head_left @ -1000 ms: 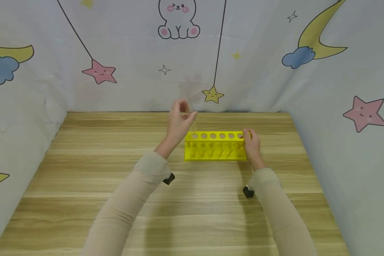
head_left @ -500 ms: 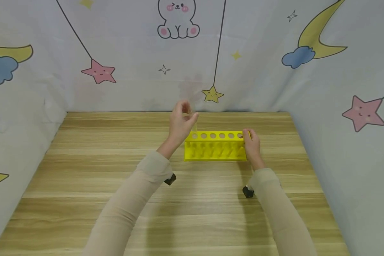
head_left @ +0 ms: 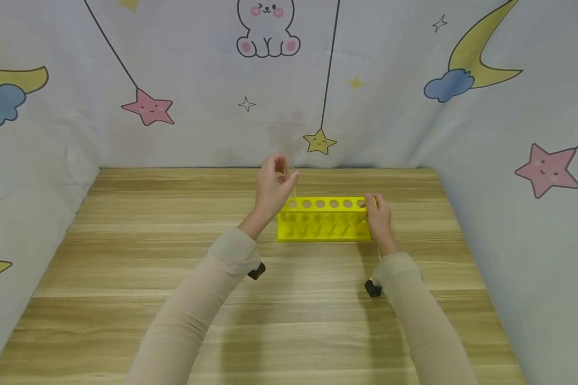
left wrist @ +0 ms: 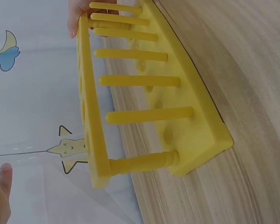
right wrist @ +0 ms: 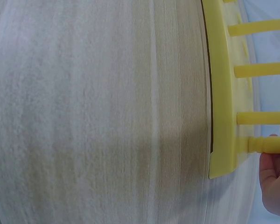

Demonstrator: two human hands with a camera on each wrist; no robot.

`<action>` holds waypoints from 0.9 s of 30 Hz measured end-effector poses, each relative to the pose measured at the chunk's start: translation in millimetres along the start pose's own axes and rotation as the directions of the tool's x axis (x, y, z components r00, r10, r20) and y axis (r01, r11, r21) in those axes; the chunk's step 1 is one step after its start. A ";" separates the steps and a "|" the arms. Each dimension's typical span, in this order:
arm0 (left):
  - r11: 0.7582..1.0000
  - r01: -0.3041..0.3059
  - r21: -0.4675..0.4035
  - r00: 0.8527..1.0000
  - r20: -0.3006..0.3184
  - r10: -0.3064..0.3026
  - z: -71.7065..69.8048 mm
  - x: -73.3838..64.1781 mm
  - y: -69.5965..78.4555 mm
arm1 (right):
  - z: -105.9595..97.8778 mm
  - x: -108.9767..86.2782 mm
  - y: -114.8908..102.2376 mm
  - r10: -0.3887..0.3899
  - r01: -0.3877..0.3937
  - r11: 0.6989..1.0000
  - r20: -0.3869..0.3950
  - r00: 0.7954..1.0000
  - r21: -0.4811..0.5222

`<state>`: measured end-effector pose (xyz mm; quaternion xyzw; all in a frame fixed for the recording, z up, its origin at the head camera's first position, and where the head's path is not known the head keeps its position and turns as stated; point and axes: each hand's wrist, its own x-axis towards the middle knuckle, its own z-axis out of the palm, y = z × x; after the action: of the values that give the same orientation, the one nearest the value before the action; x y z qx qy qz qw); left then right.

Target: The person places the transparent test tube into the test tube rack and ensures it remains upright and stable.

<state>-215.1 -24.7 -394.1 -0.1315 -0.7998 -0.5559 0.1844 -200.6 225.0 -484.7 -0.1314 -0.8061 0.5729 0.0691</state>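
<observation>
Left hand (head_left: 271, 188) pinched a clear test tube (left wrist: 23, 156) between thumb and fingertips, a narrow hold; right hand (head_left: 379, 216) gripped the right end of the yellow test-tube rack (head_left: 325, 210), thumb up at the top plate and fingers about the end post (right wrist: 270, 144).

Step in hand, as judged: seating the tube in the rack. Best done with the tube brought upright over the leftmost visible hole (head_left: 293, 203), its lower end centred before any lowering, then let down lightly without forcing. A tilted tube could catch on the rim. Firm hold at the right end seemed useful, since a push at the far left might swing the rack; its base was best kept flat on the wooden tabletop (head_left: 318, 321).

Position: tube ran up and down through the left-hand pinch, leaning slightly in the head view, its lower part below the thumb and just by that hole. Whether the tip had entered could not be told; the clear wall was too faint. Rack stood between the hands, pegs facing the wearer.
</observation>
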 end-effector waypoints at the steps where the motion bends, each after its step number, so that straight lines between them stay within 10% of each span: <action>1: 1.000 -0.001 0.005 1.000 -0.001 0.001 0.4 -0.1 -1.0 | 0.1 0.1 0.0 -0.001 0.001 1.000 -0.002 1.000 0.005; 27: 0.998 0.018 0.062 0.999 0.034 -0.020 7.3 -6.4 -15.6 | -0.1 0.7 0.4 0.002 -0.002 1.000 0.002 1.000 -0.013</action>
<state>-217.0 -23.2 -412.3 -0.1276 -0.8208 -0.5304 0.1691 -201.2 225.4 -485.1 -0.1323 -0.8097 0.5678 0.0669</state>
